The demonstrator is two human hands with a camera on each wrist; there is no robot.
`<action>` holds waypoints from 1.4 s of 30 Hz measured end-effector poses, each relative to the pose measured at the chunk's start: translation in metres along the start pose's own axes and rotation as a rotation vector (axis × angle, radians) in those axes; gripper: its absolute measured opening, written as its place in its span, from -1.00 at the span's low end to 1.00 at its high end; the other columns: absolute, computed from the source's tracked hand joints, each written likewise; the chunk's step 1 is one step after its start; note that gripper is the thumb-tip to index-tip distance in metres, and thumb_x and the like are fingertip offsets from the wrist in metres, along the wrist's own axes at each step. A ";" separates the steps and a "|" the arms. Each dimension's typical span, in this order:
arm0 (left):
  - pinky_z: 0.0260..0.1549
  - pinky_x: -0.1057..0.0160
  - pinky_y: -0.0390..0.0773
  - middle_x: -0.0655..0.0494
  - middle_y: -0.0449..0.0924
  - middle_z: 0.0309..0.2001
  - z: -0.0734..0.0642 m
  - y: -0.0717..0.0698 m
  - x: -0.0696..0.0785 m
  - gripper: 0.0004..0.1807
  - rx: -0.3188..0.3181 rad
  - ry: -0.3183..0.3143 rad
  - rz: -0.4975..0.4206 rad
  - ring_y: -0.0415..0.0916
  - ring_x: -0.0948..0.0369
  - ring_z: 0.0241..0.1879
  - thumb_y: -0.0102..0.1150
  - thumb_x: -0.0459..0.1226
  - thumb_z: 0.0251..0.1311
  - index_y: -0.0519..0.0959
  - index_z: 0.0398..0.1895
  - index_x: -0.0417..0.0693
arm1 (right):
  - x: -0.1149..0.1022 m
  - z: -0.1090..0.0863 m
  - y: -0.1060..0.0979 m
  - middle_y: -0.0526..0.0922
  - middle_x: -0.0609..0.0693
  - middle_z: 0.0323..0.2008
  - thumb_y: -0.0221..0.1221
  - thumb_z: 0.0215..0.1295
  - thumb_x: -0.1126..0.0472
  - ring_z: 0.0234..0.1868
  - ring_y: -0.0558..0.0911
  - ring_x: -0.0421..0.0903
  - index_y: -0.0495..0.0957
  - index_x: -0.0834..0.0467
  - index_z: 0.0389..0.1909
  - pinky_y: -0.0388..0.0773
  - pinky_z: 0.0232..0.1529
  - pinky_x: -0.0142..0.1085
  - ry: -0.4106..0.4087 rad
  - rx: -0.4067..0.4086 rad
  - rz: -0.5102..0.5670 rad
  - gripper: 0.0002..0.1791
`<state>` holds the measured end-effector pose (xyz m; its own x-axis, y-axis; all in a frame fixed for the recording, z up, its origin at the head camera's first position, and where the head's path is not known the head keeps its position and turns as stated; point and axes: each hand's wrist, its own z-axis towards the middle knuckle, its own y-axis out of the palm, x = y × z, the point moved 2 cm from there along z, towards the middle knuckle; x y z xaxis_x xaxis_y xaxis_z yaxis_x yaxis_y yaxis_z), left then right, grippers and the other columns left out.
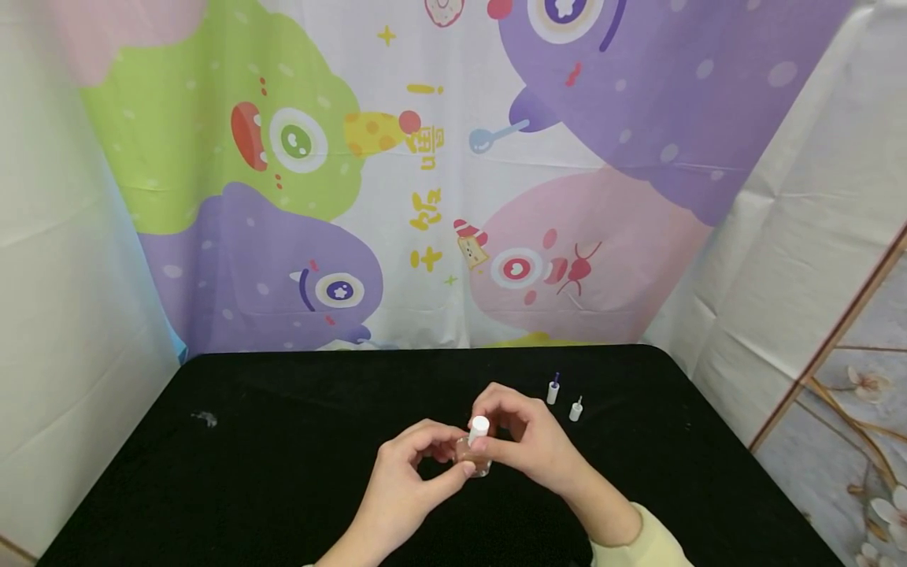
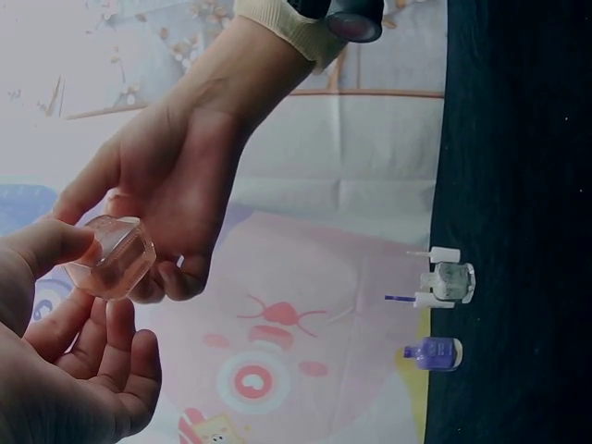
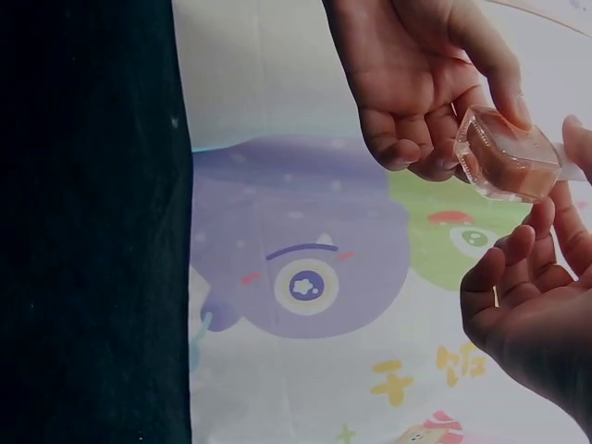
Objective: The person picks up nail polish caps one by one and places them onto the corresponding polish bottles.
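In front of me, above the black table, my left hand (image 1: 407, 480) pinches a small clear nail polish bottle (image 1: 473, 455) with pinkish-brown polish, thumb against one side. My right hand (image 1: 534, 445) holds its white cap (image 1: 479, 428) between thumb and fingers. The cap sits at the bottle's neck; whether it is screwed tight I cannot tell. Seen from the right wrist, the faceted glass bottle (image 3: 509, 157) is tilted, its cap end partly hidden by the right fingers.
Two white caps stand brush-up at the back right, one with a purple brush (image 1: 553, 392), the other with a pale brush (image 1: 575, 411). Near them, in the left wrist view, stand an uncapped purple bottle (image 2: 437, 353) and a greyish clear bottle (image 2: 452, 281). A patterned curtain (image 1: 425, 315) hangs behind the table.
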<state>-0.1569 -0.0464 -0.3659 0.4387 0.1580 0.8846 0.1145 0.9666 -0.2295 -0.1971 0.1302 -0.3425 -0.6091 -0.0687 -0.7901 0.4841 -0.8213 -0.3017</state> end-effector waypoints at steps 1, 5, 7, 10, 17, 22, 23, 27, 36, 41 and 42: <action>-0.22 0.29 0.56 0.30 0.59 -0.27 0.000 0.000 0.000 -0.78 0.000 0.006 0.000 0.53 0.26 -0.28 0.37 -0.19 0.02 0.61 -0.24 0.22 | 0.000 0.000 0.000 0.47 -0.01 -0.29 0.20 0.19 0.38 -0.33 0.47 -0.20 0.46 0.22 -0.27 0.53 -0.31 -0.30 0.006 0.000 0.002 -0.87; -0.20 0.24 0.57 0.30 0.59 -0.26 0.000 0.001 -0.001 -0.79 -0.003 0.003 -0.002 0.53 0.26 -0.28 0.37 -0.18 0.02 0.61 -0.24 0.22 | 0.001 0.001 0.001 0.45 -0.08 -0.30 0.21 0.19 0.36 -0.35 0.46 -0.21 0.43 0.25 -0.27 0.52 -0.32 -0.31 0.029 -0.005 0.009 -0.84; -0.20 0.23 0.57 0.29 0.59 -0.26 0.000 0.001 0.000 -0.79 -0.004 0.003 -0.006 0.54 0.26 -0.27 0.37 -0.17 0.02 0.61 -0.24 0.22 | 0.001 0.001 0.001 0.46 -0.06 -0.30 0.22 0.18 0.35 -0.35 0.46 -0.22 0.43 0.23 -0.24 0.52 -0.32 -0.31 0.038 -0.007 0.010 -0.83; -0.22 0.25 0.57 0.27 0.59 -0.28 0.000 0.000 0.001 -0.80 0.003 0.032 -0.008 0.53 0.27 -0.28 0.36 -0.17 0.04 0.61 -0.23 0.19 | 0.001 0.001 0.000 0.49 -0.02 -0.27 0.23 0.17 0.35 -0.33 0.47 -0.21 0.46 0.21 -0.17 0.53 -0.30 -0.31 0.054 -0.007 0.014 -0.78; -0.23 0.30 0.57 0.22 0.60 -0.28 0.001 -0.001 0.006 -0.80 0.009 0.060 -0.025 0.53 0.26 -0.28 0.35 -0.18 0.06 0.62 -0.22 0.12 | -0.003 -0.002 -0.003 0.52 0.03 -0.18 0.14 0.24 0.38 -0.28 0.48 -0.18 0.48 0.26 -0.01 0.53 -0.27 -0.31 0.017 -0.031 0.053 -0.72; -0.19 0.32 0.57 0.25 0.59 -0.25 0.000 -0.001 0.005 -0.78 0.004 0.003 -0.016 0.53 0.26 -0.26 0.37 -0.17 0.02 0.62 -0.23 0.15 | -0.005 -0.002 -0.005 0.51 0.11 -0.14 -0.03 0.37 0.34 -0.17 0.49 -0.17 0.51 0.27 0.01 0.52 -0.20 -0.27 -0.006 -0.063 0.084 -0.74; -0.19 0.31 0.57 0.25 0.59 -0.25 0.000 -0.001 0.005 -0.78 0.003 0.001 -0.014 0.53 0.26 -0.26 0.37 -0.17 0.01 0.62 -0.23 0.15 | -0.006 -0.002 -0.005 0.50 0.12 -0.14 -0.05 0.39 0.34 -0.16 0.49 -0.16 0.51 0.27 0.01 0.52 -0.19 -0.26 -0.013 -0.069 0.085 -0.73; -0.20 0.31 0.57 0.25 0.60 -0.26 0.000 -0.001 0.005 -0.77 0.005 0.001 -0.009 0.53 0.26 -0.26 0.38 -0.17 0.01 0.62 -0.23 0.15 | -0.009 0.000 -0.005 0.49 0.13 -0.16 -0.06 0.39 0.35 -0.15 0.46 -0.14 0.54 0.26 -0.01 0.50 -0.20 -0.26 -0.032 -0.083 0.089 -0.73; -0.21 0.30 0.57 0.28 0.60 -0.26 0.001 -0.001 0.005 -0.79 0.011 0.015 0.013 0.52 0.25 -0.28 0.37 -0.15 0.02 0.62 -0.24 0.16 | -0.011 0.001 -0.004 0.49 0.07 -0.19 -0.02 0.35 0.42 -0.17 0.48 -0.18 0.53 0.30 -0.10 0.55 -0.25 -0.31 -0.050 -0.079 0.100 -0.80; -0.21 0.32 0.56 0.32 0.60 -0.27 0.001 -0.002 0.005 -0.79 0.002 -0.015 0.017 0.52 0.26 -0.27 0.38 -0.15 0.02 0.62 -0.24 0.24 | -0.009 0.001 -0.004 0.50 0.06 -0.21 0.03 0.31 0.43 -0.22 0.49 -0.19 0.52 0.26 -0.15 0.55 -0.27 -0.31 -0.038 -0.063 0.044 -0.84; -0.21 0.31 0.55 0.33 0.60 -0.26 0.001 -0.002 0.004 -0.79 0.001 -0.020 0.017 0.52 0.26 -0.27 0.38 -0.15 0.01 0.61 -0.24 0.24 | -0.008 0.001 -0.004 0.50 0.07 -0.22 0.04 0.30 0.44 -0.24 0.48 -0.19 0.52 0.26 -0.16 0.55 -0.27 -0.31 -0.034 -0.059 0.039 -0.84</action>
<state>-0.1560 -0.0472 -0.3611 0.4228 0.1786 0.8884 0.1064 0.9638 -0.2444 -0.1944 0.1339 -0.3345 -0.6097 -0.1205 -0.7834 0.5437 -0.7827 -0.3028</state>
